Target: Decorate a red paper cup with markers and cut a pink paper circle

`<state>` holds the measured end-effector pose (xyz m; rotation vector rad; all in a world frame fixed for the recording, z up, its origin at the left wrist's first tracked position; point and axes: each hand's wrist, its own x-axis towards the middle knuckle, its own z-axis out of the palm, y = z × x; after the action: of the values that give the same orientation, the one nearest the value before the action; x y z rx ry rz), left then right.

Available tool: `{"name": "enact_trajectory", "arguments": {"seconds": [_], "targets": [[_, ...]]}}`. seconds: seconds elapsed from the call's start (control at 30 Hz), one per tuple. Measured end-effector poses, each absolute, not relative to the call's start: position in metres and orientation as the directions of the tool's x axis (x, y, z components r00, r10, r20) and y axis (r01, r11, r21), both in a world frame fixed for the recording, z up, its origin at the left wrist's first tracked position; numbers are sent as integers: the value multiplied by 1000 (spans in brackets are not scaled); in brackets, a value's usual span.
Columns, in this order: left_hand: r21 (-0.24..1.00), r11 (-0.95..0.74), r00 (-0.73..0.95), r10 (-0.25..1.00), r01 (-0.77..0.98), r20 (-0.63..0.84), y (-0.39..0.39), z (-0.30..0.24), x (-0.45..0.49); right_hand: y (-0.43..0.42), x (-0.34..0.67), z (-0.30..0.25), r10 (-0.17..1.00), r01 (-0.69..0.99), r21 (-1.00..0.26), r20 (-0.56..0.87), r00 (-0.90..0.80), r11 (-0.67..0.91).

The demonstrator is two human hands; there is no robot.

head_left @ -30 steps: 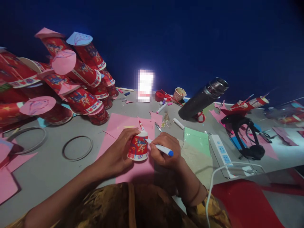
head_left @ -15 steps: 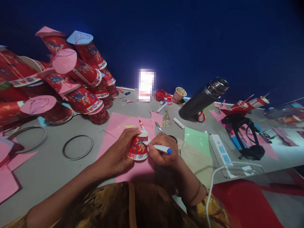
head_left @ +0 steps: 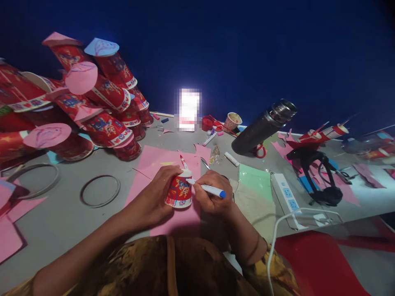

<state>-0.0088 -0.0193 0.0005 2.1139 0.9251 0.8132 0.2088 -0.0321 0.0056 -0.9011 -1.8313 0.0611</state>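
Observation:
A red patterned paper cup [head_left: 179, 189] stands upside down over pink paper [head_left: 145, 164], its white-banded rim at the bottom. My left hand [head_left: 162, 189] is wrapped round its left side. In my right hand [head_left: 214, 191] is a white marker with a blue end [head_left: 212, 189], held like a pen, its tip at the cup's upper right side. A red-and-white marker [head_left: 183, 161] shows just behind the cup. Scissors [head_left: 205, 163] lie partly hidden behind my right hand.
Several decorated red cups with paper tops [head_left: 101, 127] are piled at the left, near a grey ring [head_left: 100, 190]. A dark flask [head_left: 262, 128], a power strip [head_left: 286, 197] with a white cable, and a black strapped frame [head_left: 322, 176] stand or lie at the right.
The marker tip has shifted slightly up the cup, and my right hand has moved a little with it. My left hand keeps its hold on the cup.

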Motion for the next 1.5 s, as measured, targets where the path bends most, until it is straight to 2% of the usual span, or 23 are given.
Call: {"name": "enact_trajectory", "arguments": {"seconds": [0.2, 0.47, 0.7, 0.87, 1.07, 1.3, 1.5], "targets": [[773, -526, 563, 780, 355, 273, -19, 0, -9, -33, 210, 8, 631, 506, -475, 752, -190, 719], [758, -543, 571, 772, 362, 280, -20, -1, -8, -31, 207, 6, 587, 522, -404, 771, -247, 751], [754, -550, 565, 772, 359, 293, -19, -1, -9, -32, 212, 5, 593, 523, -425, 779, -205, 739], [769, -525, 567, 780, 364, 264, -20, -3, -9, -32, 208, 4, 570, 520, -380, 776, -271, 765], [771, -530, 558, 781, 353, 281, -20, 0, -9, -31, 212, 5, 596, 561, -404, 776, -208, 722], [769, -538, 558, 776, 344, 293, -20, 0, -7, -32, 205, 7, 547, 472, -404, 809, -215, 783], [799, -493, 555, 793, 344, 251, -19, -1, -9, -31, 210, 7, 580, 521, -419, 792, -190, 744]]}}
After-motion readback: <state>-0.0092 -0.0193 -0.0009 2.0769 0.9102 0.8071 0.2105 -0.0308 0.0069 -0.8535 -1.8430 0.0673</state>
